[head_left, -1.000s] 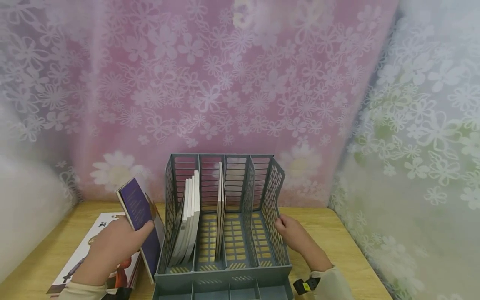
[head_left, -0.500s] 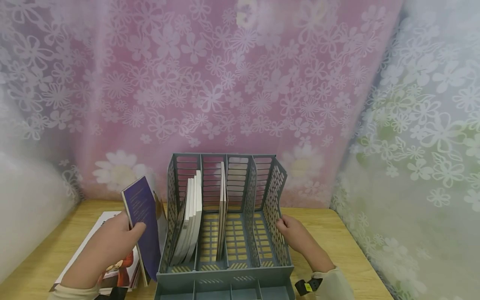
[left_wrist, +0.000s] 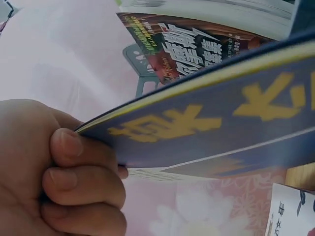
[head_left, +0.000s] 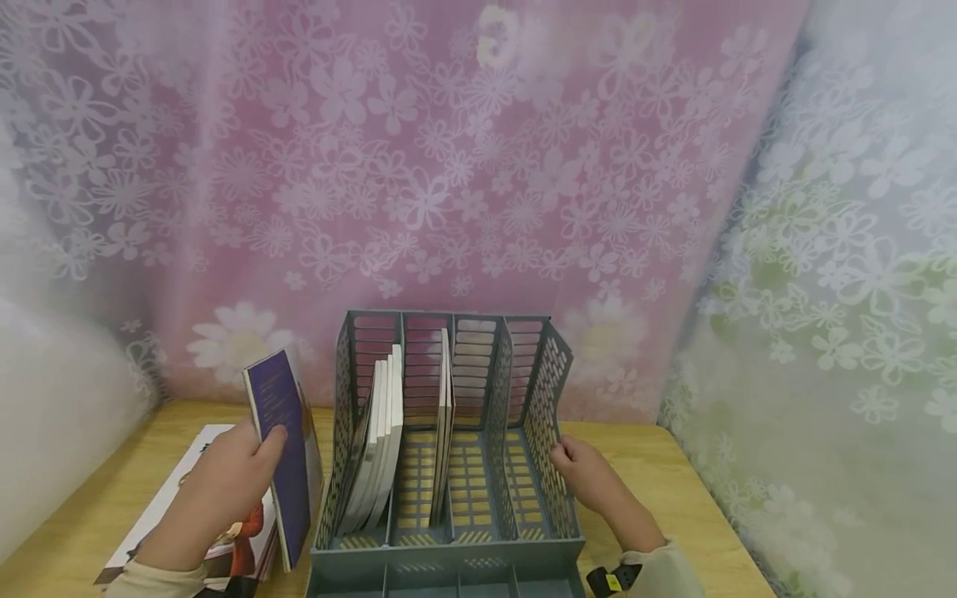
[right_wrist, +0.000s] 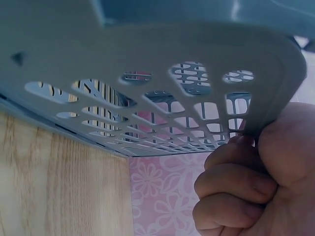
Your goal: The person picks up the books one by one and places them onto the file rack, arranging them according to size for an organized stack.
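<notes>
My left hand (head_left: 228, 469) grips a thin purple-blue book (head_left: 282, 448), thumb on its near face, held upright just left of the grey file rack (head_left: 444, 548). Yellow lettering shows on the cover of this book (left_wrist: 206, 118) in the left wrist view, where the curled fingers (left_wrist: 81, 189) lie against it. My right hand (head_left: 586, 469) pinches the edge of the rack's perforated right side panel (right_wrist: 197, 108). Several pale books (head_left: 380, 448) lean in the leftmost compartment. A few thin books (head_left: 441, 432) stand beside the divider in the second one.
On the wooden table (head_left: 635, 448), left of the rack, lies a stack of books with a white illustrated cover (head_left: 250, 540), partly covered by my left arm. A pink floral curtain (head_left: 463, 166) hangs behind. Low front compartments (head_left: 486, 581) run along the rack's near side.
The purple-blue book has shifted slightly right and turned more upright in my left hand, still beside the rack. My right hand keeps its hold on the side panel.
</notes>
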The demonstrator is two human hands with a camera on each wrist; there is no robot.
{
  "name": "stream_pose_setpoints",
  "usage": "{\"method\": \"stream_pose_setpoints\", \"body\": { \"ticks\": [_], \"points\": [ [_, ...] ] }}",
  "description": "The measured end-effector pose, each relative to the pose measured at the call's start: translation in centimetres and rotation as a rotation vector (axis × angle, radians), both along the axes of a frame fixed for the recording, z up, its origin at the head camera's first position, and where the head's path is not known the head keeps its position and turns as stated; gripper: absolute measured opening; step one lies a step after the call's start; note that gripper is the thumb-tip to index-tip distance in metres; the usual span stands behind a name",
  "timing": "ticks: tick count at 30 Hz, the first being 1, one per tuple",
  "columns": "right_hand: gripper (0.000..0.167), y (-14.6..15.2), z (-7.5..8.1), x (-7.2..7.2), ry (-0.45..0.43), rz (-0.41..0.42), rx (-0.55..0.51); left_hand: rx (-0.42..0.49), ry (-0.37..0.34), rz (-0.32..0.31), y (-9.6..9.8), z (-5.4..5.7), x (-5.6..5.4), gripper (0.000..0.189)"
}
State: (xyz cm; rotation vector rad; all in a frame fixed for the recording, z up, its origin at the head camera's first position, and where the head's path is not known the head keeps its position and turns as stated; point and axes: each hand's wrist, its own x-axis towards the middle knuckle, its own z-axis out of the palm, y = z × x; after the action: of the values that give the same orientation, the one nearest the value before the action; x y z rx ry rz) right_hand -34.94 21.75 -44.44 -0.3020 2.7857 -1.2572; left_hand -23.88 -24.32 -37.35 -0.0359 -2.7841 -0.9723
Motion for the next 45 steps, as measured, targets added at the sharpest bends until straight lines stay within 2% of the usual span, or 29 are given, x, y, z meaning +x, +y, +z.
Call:
{"method": "stream_pose_setpoints", "body": {
  "ticks": [5,8,11,15,16,18,20,23,25,27,30,31,33,37,38,40,42,45],
  "points": [
    [0.03,-0.2,0.0,0.2,-0.001,0.001,0.003,0.014,0.017,0.061,0.0,0.6,0.6,0.053],
    [0.03,-0.2,0.0,0.1,0.001,-0.004,0.017,0.067,0.087,0.109,0.3,1.1,1.1,0.055],
    [0.03,-0.2,0.0,0.0,0.002,-0.006,0.021,0.134,0.219,0.188,0.8,1.7,1.9,0.053],
    [0.03,-0.1,0.0,0.1,0.001,-0.001,0.017,0.279,0.482,0.318,1.7,2.2,2.9,0.038],
    [0.03,-0.1,0.0,0.1,0.001,0.0,0.017,0.323,0.546,0.334,2.0,2.3,3.1,0.035],
    [0.03,-0.1,0.0,0.1,0.004,-0.003,0.023,0.414,0.699,0.311,2.5,2.5,3.3,0.031],
    [0.03,-0.1,0.0,0.1,0.006,-0.005,0.028,0.476,0.846,0.26,3.1,2.5,3.4,0.031],
    [0.03,-0.1,0.0,0.1,0.008,-0.005,0.029,0.517,1.065,0.124,3.9,2.7,3.4,0.034],
    [0.031,-0.1,0.0,0.1,0.008,-0.001,0.024,0.504,1.194,0.078,4.6,2.9,3.5,0.028],
    [0.032,-0.1,0.0,0.2,0.004,0.001,0.02,0.467,1.29,0.06,5.4,3.2,3.7,0.033],
    [0.031,-0.1,0.0,0.1,0.001,-0.003,0.023,0.461,1.407,0.096,6.8,3.4,4.0,0.044],
    [0.031,-0.1,0.0,0.1,0.003,-0.005,0.027,0.484,1.431,0.098,7.3,3.4,4.0,0.043],
    [0.031,-0.1,0.0,0.0,0.011,-0.011,0.035,0.579,1.445,0.018,8.5,3.1,4.1,0.036],
    [0.032,-0.1,-0.1,-0.1,0.025,-0.015,0.049,0.681,1.388,-0.113,10.3,2.0,4.1,0.025],
    [0.032,-0.1,-0.1,-0.1,0.025,-0.014,0.049,0.687,1.376,-0.138,10.7,1.8,4.0,0.025],
    [0.032,-0.2,-0.1,-0.1,0.024,-0.014,0.048,0.644,1.371,-0.111,11.1,1.4,3.7,0.026],
    [0.032,-0.2,-0.1,0.0,0.024,-0.016,0.047,0.626,1.36,-0.123,11.4,0.9,3.4,0.027],
    [0.032,-0.3,-0.1,0.1,0.026,-0.023,0.052,0.574,1.298,-0.156,11.5,0.2,3.1,0.031]
  ]
}}
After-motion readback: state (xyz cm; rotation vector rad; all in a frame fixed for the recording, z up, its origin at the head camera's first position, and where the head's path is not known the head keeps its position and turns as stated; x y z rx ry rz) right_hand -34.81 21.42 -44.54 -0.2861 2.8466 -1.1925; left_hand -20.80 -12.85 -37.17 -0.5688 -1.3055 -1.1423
